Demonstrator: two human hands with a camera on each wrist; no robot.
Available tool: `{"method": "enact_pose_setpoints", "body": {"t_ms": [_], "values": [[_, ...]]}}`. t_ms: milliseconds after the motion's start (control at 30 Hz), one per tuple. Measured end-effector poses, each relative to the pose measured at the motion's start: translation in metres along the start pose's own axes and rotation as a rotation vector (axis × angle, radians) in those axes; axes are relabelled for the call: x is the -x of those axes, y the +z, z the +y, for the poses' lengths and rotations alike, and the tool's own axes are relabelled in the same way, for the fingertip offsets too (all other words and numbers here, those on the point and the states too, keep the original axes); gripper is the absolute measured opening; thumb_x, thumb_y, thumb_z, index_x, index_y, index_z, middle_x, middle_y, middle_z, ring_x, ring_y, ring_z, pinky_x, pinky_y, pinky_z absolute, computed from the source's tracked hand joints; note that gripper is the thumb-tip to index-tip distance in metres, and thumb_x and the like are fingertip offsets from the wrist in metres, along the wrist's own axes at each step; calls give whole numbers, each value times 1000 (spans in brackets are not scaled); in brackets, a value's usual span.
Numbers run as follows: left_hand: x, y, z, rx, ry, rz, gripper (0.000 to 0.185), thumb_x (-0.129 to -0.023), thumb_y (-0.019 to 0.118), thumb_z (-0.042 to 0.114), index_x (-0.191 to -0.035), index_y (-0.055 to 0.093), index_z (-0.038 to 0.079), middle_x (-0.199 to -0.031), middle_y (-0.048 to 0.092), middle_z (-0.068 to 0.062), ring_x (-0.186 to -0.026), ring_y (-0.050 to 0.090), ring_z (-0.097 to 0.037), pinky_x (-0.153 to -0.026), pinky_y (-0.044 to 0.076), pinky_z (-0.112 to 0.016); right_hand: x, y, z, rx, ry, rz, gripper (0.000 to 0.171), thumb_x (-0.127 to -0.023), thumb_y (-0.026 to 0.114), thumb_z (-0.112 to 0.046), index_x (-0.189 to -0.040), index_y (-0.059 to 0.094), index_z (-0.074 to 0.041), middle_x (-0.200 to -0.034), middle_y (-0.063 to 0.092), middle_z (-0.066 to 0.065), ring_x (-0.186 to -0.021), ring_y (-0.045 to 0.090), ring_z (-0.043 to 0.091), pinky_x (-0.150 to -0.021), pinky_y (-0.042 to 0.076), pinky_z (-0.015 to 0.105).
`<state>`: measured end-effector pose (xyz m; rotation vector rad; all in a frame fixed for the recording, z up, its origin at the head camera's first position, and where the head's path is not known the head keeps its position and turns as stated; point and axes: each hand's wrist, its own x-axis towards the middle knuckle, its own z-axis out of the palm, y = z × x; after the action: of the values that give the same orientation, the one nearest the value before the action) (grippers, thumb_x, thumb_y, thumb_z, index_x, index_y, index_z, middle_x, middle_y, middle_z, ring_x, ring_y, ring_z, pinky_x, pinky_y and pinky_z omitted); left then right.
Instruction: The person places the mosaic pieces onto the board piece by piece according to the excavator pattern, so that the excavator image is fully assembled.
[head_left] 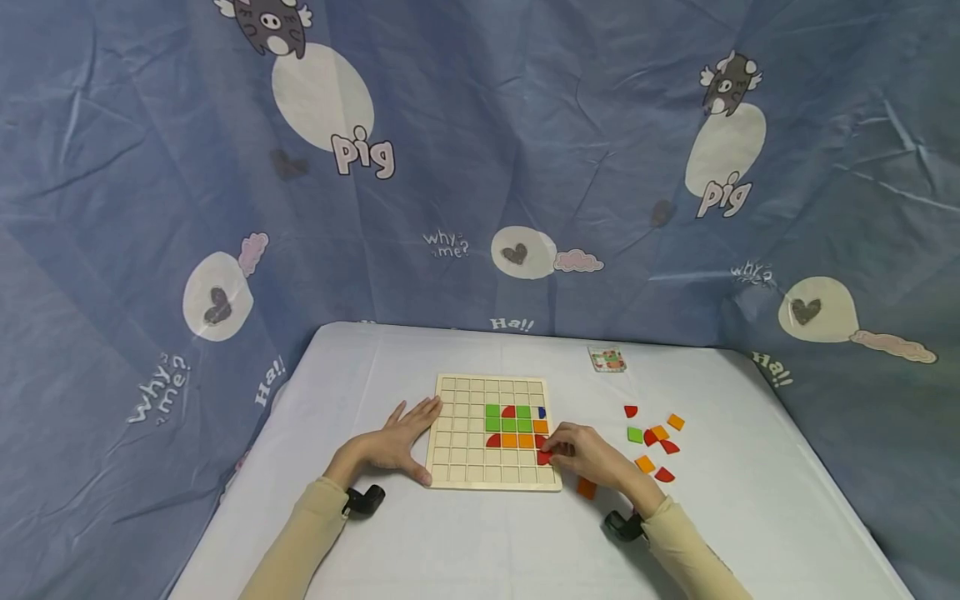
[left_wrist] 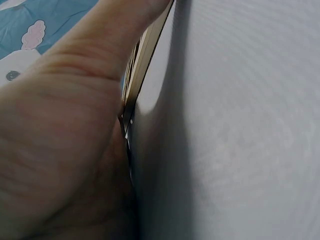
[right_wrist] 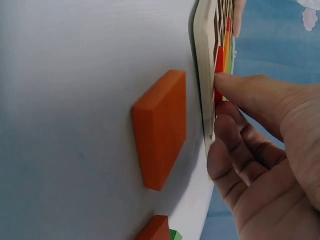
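Hands work at a wooden grid board (head_left: 491,433) lying flat near the middle of a white worktop (head_left: 465,542). The left hand (head_left: 397,442) rests palm down on the worktop, fingers straight and spread, its fingertips touching the board's left edge; its grip is apart and holds nothing. In the left wrist view the thumb side of this hand lies right against the board's rim (left_wrist: 142,60).

The right hand (head_left: 585,454) sits at the board's near right corner. Its fingers are curled, and its grip is clamped on a red piece (head_left: 543,457), pinching it at a cell on the board's right side. The right wrist view shows a fingertip (right_wrist: 235,85) pressed against that red piece (right_wrist: 218,75) at the board's edge.

Green, orange, red and one blue tile fill cells on the right part of the board. An orange square tile (head_left: 587,488) lies on the worktop just near of the right hand. More loose tiles (head_left: 652,437), red, orange and green, lie scattered to the right. A small picture card (head_left: 607,359) lies at the far right of the worktop. A blue cartoon-print cloth (head_left: 480,167) hangs behind.
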<state>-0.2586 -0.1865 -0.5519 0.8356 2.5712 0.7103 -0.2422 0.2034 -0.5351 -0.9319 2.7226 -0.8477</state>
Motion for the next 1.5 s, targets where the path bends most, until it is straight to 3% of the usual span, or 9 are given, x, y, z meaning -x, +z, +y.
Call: {"method": "enact_pose_setpoints", "body": {"t_ms": [267, 400, 533, 900, 1067, 1267, 1500], "values": [[0, -2, 3, 8, -11, -5, 135, -61, 83, 59, -155, 2, 6, -164, -5, -8, -151, -5, -27, -119, -13, -55, -1, 3, -4, -11, 25, 23, 14, -85, 75, -24, -97, 71, -17, -91, 61, -10, -78, 54, 4, -68, 50, 18], [0, -1, 2, 3, -14, -12, 135, -61, 82, 60, -155, 2, 7, -164, -5, -8, -151, -6, -26, -119, -14, -54, -3, 9, -8, 20, 80, 63, 20, -81, 78, -31, -92, 69, -17, -87, 59, -10, -75, 51, 5, -65, 48, 16], [0, -1, 2, 10, -6, -4, 135, -61, 83, 59, -155, 3, 5, -164, -4, -10, -151, -5, -29, -119, -13, -56, -4, 11, -13, 51, 123, 84, 19, -80, 79, -28, -90, 69, -16, -87, 60, -10, -75, 51, 4, -65, 48, 17], [0, -2, 2, 9, -12, -6, 134, -61, 83, 60, -155, 3, 6, -164, -4, -8, -151, -5, -27, -119, -13, -55, 1, 5, -11, -2, 91, 119, 15, -83, 77, -26, -90, 70, -16, -86, 60, -9, -74, 53, 4, -63, 49, 16], [1, -2, 3, 23, -9, -7, 134, -61, 83, 59, -155, 4, 5, -164, -4, -9, -151, -6, -28, -118, -14, -55, 11, -13, 5, -40, 145, 188, 16, -83, 77, -23, -94, 68, -15, -86, 60, -9, -78, 54, 8, -66, 50, 21], [1, -1, 2, 11, 4, 5, 133, -62, 83, 59, -155, 5, 5, -164, -3, -10, -151, -5, -30, -118, -13, -57, 33, -40, 46, -41, 238, 251, 21, -83, 74, -12, -101, 64, -10, -92, 62, -2, -82, 53, 13, -66, 47, 22], [1, -1, 1, 16, 3, 6, 132, -62, 83, 58, -155, 5, 5, -164, -2, -10, -151, -5, -30, -118, -13, -57, 64, -67, 91, -44, 451, 253, 30, -83, 69, -10, -110, 58, -3, -98, 58, 8, -85, 53, 20, -70, 47, 29]]}}
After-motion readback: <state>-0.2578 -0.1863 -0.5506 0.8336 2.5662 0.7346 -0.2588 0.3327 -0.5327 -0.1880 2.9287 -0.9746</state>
